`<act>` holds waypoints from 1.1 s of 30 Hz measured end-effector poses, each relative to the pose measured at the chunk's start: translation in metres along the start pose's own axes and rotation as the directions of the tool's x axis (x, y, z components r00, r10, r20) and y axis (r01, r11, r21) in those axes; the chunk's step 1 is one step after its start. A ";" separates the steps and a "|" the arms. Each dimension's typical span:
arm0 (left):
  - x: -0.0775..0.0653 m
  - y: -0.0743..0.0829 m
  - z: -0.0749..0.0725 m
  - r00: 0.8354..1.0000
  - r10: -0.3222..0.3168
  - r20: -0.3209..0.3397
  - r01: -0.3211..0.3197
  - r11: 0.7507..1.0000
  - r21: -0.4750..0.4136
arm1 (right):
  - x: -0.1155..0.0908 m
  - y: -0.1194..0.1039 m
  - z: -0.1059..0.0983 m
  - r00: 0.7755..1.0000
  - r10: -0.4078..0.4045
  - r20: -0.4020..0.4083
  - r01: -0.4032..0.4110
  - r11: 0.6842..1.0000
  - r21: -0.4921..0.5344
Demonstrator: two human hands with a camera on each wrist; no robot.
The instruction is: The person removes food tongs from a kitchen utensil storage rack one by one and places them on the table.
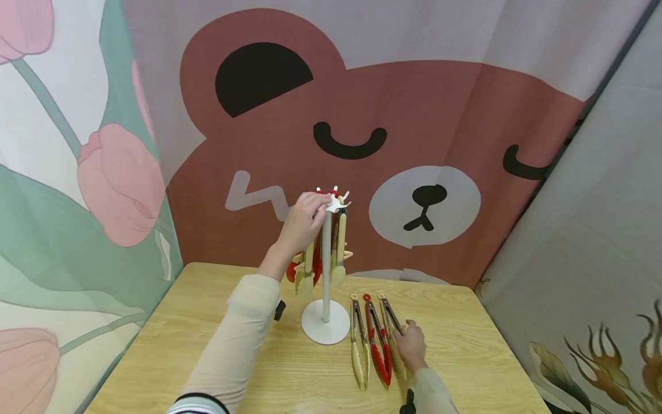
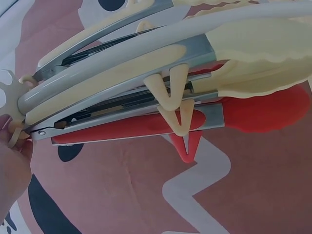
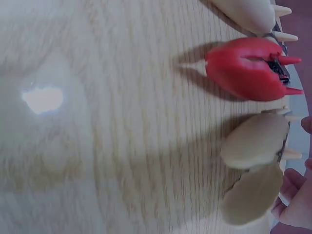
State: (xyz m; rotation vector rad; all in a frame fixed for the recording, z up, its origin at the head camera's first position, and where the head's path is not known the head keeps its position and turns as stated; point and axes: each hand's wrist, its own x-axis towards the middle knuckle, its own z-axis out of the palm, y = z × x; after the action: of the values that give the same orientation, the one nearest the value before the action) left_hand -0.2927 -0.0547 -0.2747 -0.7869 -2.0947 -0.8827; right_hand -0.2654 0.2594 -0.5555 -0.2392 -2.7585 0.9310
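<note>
A white stand (image 1: 326, 259) with hooks at its top holds several hanging tongs, cream and red. At its top, my left hand (image 1: 305, 215) pinches the cream pull ring (image 2: 17, 132) of hanging cream tongs (image 2: 105, 85); red tongs (image 2: 141, 129) hang beside them in the left wrist view. Lower right, my right hand (image 1: 412, 345) grips the handle of cream-tipped tongs (image 1: 389, 310) lying on the table. To their left lie red tongs (image 1: 380, 345) and another cream pair (image 1: 355, 339). The right wrist view shows the red tips (image 3: 246, 68) and the nearby cream tips (image 3: 256, 141).
The stand's round white base (image 1: 326, 333) rests on the wooden table (image 1: 289, 374). Behind the table hangs a curtain with a bear print (image 1: 414, 115). A small black object (image 1: 280, 310) shows beside the left forearm.
</note>
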 end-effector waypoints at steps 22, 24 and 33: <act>0.010 0.015 -0.011 0.993 0.069 0.094 -0.094 0.952 0.292 | -0.002 0.003 -0.008 0.998 -0.037 -0.049 0.039 0.999 0.037; 0.009 0.015 -0.011 0.994 0.062 0.085 -0.083 0.956 0.282 | -0.002 0.003 -0.008 0.998 -0.042 -0.051 0.044 0.998 0.040; 0.007 0.010 -0.014 0.995 0.059 0.077 -0.077 0.963 0.257 | -0.003 0.003 -0.008 0.998 -0.038 -0.041 0.040 0.998 0.051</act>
State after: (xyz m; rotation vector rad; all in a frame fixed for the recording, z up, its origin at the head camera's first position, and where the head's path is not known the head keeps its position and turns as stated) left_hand -0.2836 -0.0577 -0.2587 -0.7529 -2.1733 -0.5354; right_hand -0.2600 0.2655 -0.5521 -0.1920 -2.6884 0.9755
